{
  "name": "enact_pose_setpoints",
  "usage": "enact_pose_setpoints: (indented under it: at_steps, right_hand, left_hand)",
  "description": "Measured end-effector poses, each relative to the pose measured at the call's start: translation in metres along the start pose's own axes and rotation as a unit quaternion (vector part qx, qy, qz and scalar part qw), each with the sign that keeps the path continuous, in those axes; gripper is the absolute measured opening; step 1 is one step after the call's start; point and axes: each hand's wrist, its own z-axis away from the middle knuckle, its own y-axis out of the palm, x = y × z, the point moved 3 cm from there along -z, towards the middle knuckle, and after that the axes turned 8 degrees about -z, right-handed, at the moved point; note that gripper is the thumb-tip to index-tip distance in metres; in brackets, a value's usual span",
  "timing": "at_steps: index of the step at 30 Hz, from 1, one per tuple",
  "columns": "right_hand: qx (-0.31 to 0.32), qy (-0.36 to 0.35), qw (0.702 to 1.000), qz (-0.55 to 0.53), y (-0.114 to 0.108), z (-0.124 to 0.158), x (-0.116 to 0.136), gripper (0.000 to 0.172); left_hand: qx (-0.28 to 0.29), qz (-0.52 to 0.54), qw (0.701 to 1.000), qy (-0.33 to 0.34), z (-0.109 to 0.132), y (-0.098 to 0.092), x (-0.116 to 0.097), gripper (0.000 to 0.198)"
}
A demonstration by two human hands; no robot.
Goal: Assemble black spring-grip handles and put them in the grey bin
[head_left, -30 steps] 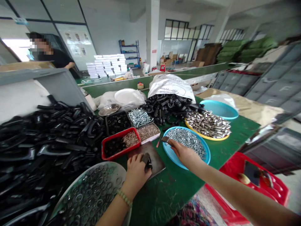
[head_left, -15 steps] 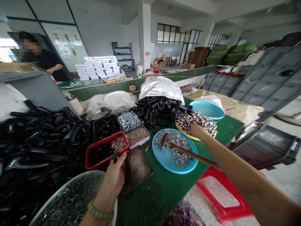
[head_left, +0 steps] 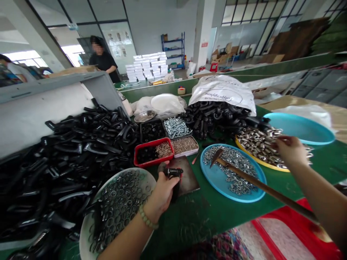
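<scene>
My left hand (head_left: 160,195), wearing a beaded bracelet, is closed around a black curved plastic handle (head_left: 175,172). It holds the handle over a dark metal plate (head_left: 189,178) on the green table. Over the right part of a yellow tray (head_left: 260,163) is my right hand (head_left: 292,151), its fingertips pinched together. Short shiny metal sleeves (head_left: 257,142) are heaped in that tray. Whatever sits between those fingertips is too small to make out. A hammer (head_left: 244,176) lies across a blue tray (head_left: 214,189) of small metal nuts (head_left: 240,168).
Black handles (head_left: 108,141) pile up at left, beside a white tub (head_left: 89,220) of metal rings. Behind the plate are a red bin (head_left: 146,164), a tray of screws (head_left: 177,127) and a white sack (head_left: 222,92). A red stool (head_left: 292,224) stands at the right; a person (head_left: 104,59) works beyond.
The view has swung left, so things sit farther right in the picture. My right hand has lifted from the sleeves, fingers pinched. My left hand has turned the black handle, still holding it.
</scene>
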Motion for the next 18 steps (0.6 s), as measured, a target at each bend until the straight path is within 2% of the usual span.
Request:
enact_pose_setpoints:
  at_steps: [3,6,9,11,13,18]
  right_hand:
    - [0.028,0.040,0.997,-0.064,0.008,-0.001,0.000,0.033]
    - [0.039,0.058,0.992,-0.101,0.011,-0.001,-0.001,0.023]
    - [0.025,0.088,0.987,-0.132,0.012,0.000,-0.008,0.019]
    - [0.013,0.117,0.981,-0.157,0.011,0.001,-0.014,0.021]
    - [0.011,0.137,0.971,-0.196,0.012,0.003,-0.019,0.022]
    - [0.018,0.141,0.932,-0.333,0.020,0.001,-0.022,0.017]
  left_hand:
    - [0.034,-0.040,0.999,0.004,0.008,0.003,-0.001,0.076]
    - [0.062,-0.138,0.988,0.022,0.020,0.007,-0.001,0.063]
    - [0.123,-0.294,0.945,0.074,0.035,0.011,0.003,0.037]
    - [0.160,-0.367,0.911,0.097,0.043,0.013,0.008,0.030]
    - [0.179,-0.386,0.900,0.097,0.048,0.014,0.011,0.035]
    - [0.179,-0.369,0.910,0.067,0.049,0.021,0.011,0.050]
